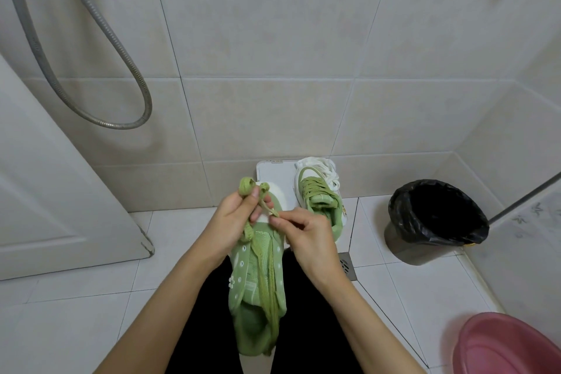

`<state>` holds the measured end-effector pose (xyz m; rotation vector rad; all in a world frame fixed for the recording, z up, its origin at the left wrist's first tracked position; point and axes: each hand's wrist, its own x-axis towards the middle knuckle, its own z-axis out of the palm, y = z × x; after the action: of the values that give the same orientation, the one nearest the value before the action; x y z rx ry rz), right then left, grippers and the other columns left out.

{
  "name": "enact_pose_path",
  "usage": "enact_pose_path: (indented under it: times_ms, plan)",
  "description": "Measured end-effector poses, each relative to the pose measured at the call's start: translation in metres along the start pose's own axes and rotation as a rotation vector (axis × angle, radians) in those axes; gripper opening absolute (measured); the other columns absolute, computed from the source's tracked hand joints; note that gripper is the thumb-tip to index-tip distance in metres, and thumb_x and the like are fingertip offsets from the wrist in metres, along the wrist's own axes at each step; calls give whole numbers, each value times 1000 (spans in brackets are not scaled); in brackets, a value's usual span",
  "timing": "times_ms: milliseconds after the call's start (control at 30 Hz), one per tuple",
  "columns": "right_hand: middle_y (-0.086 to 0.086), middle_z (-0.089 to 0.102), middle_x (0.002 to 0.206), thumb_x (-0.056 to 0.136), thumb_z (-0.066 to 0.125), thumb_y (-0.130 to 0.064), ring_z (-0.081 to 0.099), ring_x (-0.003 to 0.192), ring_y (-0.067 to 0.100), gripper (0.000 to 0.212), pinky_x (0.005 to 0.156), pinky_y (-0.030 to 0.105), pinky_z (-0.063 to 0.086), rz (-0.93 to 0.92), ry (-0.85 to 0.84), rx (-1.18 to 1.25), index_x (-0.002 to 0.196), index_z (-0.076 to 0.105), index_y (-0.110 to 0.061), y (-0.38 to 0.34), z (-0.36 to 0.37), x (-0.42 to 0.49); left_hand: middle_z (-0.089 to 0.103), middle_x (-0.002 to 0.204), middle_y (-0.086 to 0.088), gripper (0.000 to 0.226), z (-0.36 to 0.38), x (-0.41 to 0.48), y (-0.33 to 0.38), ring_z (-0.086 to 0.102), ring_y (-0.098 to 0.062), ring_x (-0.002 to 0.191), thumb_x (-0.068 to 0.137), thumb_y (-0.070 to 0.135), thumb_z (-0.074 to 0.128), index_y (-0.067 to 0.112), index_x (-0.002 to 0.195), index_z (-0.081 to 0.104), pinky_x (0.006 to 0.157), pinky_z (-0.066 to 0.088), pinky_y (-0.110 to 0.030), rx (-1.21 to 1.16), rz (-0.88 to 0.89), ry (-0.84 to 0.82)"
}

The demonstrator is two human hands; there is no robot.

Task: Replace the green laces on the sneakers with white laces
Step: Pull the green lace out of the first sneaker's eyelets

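Green lace (267,208), soft and limp, trails over the sneaker (258,267) on your lap: your left hand (233,222) grips its bunched slack, your right hand (306,234) pinches it near the toe. Likely best pulled close to the eyelet.
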<state>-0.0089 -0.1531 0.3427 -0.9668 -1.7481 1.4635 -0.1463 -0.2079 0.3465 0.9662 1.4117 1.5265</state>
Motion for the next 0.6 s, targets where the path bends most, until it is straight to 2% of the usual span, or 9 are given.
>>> enact_pose_path:
  times_ms: [67,133,200,267,333,433,467,533,600]
  plan:
    - [-13,64,65,83,70,-4,55,64,-2,9,65,13,40,-34,11,-12,86,77,-8,-7,-3,-1,44,57,9,30,-12,0,0,44,-5,56,98,27,41,6,83,56,59,40,-20,59,17,33]
    - [-5,67,69,82,69,-2,57,65,1,13,66,16,42,-75,27,-10,81,77,-12,-19,-7,0,42,56,13,24,-21,-3,0,40,-3,56,96,27,44,10,91,59,58,37,-14,106,25,38]
    - [-4,66,68,82,68,0,55,62,1,22,63,18,41,-128,40,-19,76,77,-19,-33,-12,0,50,60,18,32,-25,-7,0,45,3,58,93,32,46,5,98,62,59,38,-10,154,21,1]
    - [-5,64,65,82,67,1,52,57,1,33,61,19,39,-166,66,-11,69,74,-29,-48,-16,1,57,68,28,26,-26,-9,0,52,12,67,96,27,45,14,103,66,65,39,-3,233,40,-29]
    - [-5,63,64,81,67,-1,51,55,2,38,59,20,39,-206,85,8,64,72,-35,-62,-19,2,57,69,33,24,-26,-11,4,53,15,70,97,31,44,23,99,67,66,38,0,254,35,-26]
    - [-5,64,61,80,66,-3,49,49,2,37,52,17,40,-227,83,60,60,72,-35,-78,-20,8,60,74,29,31,-27,-10,9,55,13,72,89,46,46,24,95,68,67,39,-3,246,21,-19]
    - [-8,65,61,80,66,-2,50,47,1,38,51,14,40,-216,61,56,60,72,-34,-79,-19,10,63,79,26,28,-26,-10,10,57,11,76,89,43,49,25,98,68,69,40,-5,249,24,-27]
    - [-16,66,63,81,67,0,53,49,-1,36,55,14,40,-191,8,-2,66,71,-33,-77,-13,11,67,86,19,14,-25,-9,8,61,6,81,93,25,56,27,103,66,70,44,-8,212,50,-34]
    - [-18,64,63,82,66,0,54,54,-1,32,60,19,41,-157,-35,-47,70,71,-29,-71,-9,9,69,97,11,31,-25,-9,8,65,-4,90,91,7,60,31,109,61,74,51,-16,134,43,-63]
